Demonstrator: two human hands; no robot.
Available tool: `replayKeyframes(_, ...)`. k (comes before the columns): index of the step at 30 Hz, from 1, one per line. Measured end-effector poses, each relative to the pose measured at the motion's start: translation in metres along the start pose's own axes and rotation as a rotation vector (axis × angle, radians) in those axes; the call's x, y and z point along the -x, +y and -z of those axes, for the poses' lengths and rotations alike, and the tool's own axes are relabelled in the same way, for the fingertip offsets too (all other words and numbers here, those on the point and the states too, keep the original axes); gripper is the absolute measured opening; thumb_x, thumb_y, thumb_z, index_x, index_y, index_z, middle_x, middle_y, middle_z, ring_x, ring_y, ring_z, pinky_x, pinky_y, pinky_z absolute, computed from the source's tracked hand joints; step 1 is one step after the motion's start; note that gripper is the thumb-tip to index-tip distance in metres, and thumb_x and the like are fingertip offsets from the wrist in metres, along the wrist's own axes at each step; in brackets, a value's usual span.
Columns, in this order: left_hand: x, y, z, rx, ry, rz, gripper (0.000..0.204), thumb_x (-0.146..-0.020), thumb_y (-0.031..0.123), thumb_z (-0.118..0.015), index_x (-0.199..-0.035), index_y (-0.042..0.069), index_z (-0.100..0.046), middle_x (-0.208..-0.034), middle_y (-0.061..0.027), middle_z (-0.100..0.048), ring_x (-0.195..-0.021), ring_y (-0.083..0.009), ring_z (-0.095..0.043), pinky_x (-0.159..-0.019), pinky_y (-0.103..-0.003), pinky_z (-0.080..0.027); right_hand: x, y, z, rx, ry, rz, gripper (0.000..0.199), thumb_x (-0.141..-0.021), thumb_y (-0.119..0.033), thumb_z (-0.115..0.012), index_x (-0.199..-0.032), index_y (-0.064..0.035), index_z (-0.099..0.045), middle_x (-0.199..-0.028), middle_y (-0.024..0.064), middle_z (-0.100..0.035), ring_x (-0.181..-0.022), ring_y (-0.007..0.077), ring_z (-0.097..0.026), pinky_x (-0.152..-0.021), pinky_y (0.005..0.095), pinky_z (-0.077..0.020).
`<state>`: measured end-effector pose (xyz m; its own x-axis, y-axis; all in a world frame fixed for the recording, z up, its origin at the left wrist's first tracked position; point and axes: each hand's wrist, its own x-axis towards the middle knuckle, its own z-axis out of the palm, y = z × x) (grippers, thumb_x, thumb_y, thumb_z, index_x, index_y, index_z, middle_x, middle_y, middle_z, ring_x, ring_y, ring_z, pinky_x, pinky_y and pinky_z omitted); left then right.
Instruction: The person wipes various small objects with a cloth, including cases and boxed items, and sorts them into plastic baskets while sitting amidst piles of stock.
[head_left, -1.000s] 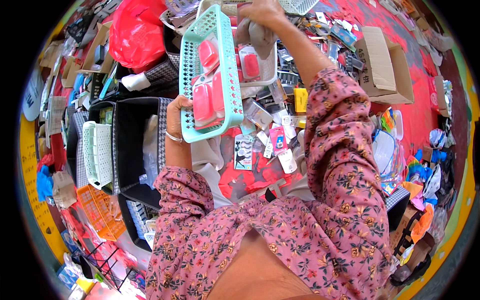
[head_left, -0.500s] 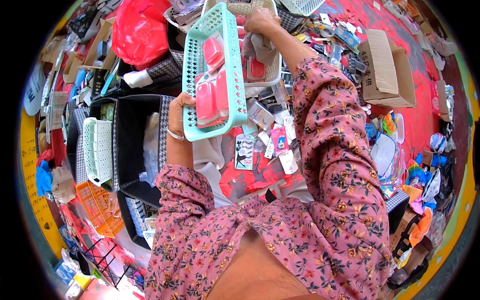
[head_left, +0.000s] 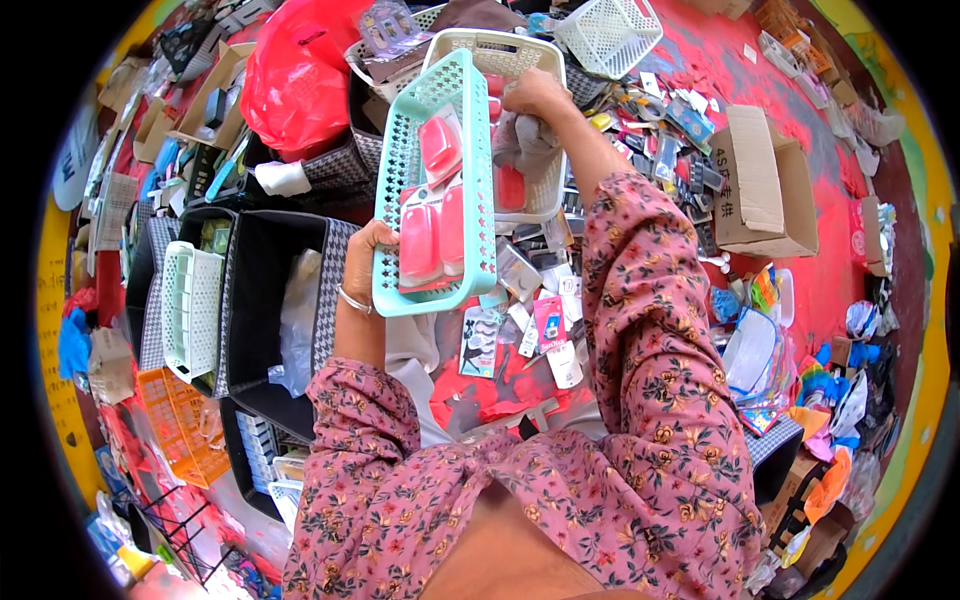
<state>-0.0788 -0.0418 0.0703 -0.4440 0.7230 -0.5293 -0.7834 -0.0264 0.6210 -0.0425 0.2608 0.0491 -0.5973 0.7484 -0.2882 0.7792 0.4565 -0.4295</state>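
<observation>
Head view: at the bottom of the frame, both floral pink sleeves (head_left: pixel 640 420) rise from the lower edge. Just above centre-left, the left hand (head_left: pixel 365 262) has its fingers curled around the near rim of a turquoise plastic basket (head_left: pixel 400 200), holding it tilted up; pink packaged items (head_left: pixel 432 215) lie inside it. Higher, at upper centre, the right hand (head_left: pixel 532 98) closes its fingers on a grey cloth (head_left: pixel 522 150) over a cream basket (head_left: pixel 500 50). A red bag (head_left: pixel 295 85) sits upper left, and a cardboard box (head_left: pixel 760 180) upper right.
</observation>
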Motion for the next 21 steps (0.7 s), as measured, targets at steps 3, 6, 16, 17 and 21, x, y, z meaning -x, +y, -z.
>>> replayKeyframes(3, -0.005, -0.002, 0.009, -0.022, -0.015, 0.002, 0.025, -0.063, 0.005, -0.046, -0.086, -0.002, -0.053, -0.073, -0.0104, -0.057, -0.061, -0.0193, -0.056, -0.06, -0.029, -0.048, -0.012, 0.004, -0.006, 0.1, -0.058, 0.03, 0.036, -0.066, -0.018, -0.056, -0.1, -0.0057, -0.061, -0.106, 0.0149, -0.057, -0.101, 0.0264, -0.055, -0.083, 0.0349, -0.0436)
replayKeyframes(6, -0.006, -0.002, 0.01, -0.018, -0.015, 0.004, 0.023, -0.063, 0.005, -0.046, -0.084, -0.002, -0.053, -0.071, -0.0094, -0.057, -0.058, -0.0174, -0.054, -0.058, -0.028, -0.047, -0.016, 0.001, -0.019, 0.128, -0.052, 0.072, 0.038, -0.067, -0.016, -0.056, -0.103, -0.0058, -0.06, -0.107, 0.0143, -0.057, -0.102, 0.0275, -0.054, -0.084, 0.036, -0.0433)
replayKeyframes(16, 0.006, 0.002, -0.006, 0.041, -0.075, 0.062, 0.033, -0.063, 0.006, -0.043, -0.094, -0.005, -0.05, -0.079, -0.0167, -0.059, -0.067, -0.0254, -0.059, -0.068, -0.036, -0.05, -0.062, 0.043, 0.001, 0.095, 0.259, 0.269, 0.032, -0.07, -0.026, -0.052, -0.092, -0.0038, -0.062, -0.094, 0.0164, -0.059, -0.09, 0.0315, -0.056, -0.077, 0.0392, -0.0451)
replayKeyframes(17, 0.008, 0.002, -0.017, 0.049, -0.067, 0.064, 0.029, -0.063, 0.006, -0.043, -0.089, -0.005, -0.051, -0.075, -0.0156, -0.059, -0.064, -0.0241, -0.059, -0.066, -0.035, -0.05, -0.077, 0.062, 0.01, 0.311, 0.299, 0.429, 0.029, -0.069, -0.025, -0.053, -0.086, -0.0028, -0.063, -0.086, 0.0166, -0.06, -0.084, 0.0316, -0.058, -0.072, 0.0388, -0.0462)
replayKeyframes(21, 0.001, 0.002, -0.009, 0.04, -0.093, 0.072, 0.029, -0.063, 0.006, -0.043, -0.089, -0.005, -0.051, -0.076, -0.0157, -0.059, -0.064, -0.0246, -0.059, -0.066, -0.035, -0.05, -0.089, 0.094, 0.047, 0.825, 0.354, 0.694, 0.022, -0.065, -0.021, -0.055, -0.077, -0.0054, -0.065, -0.075, 0.0152, -0.061, -0.074, 0.0307, -0.06, -0.065, 0.0384, -0.0475)
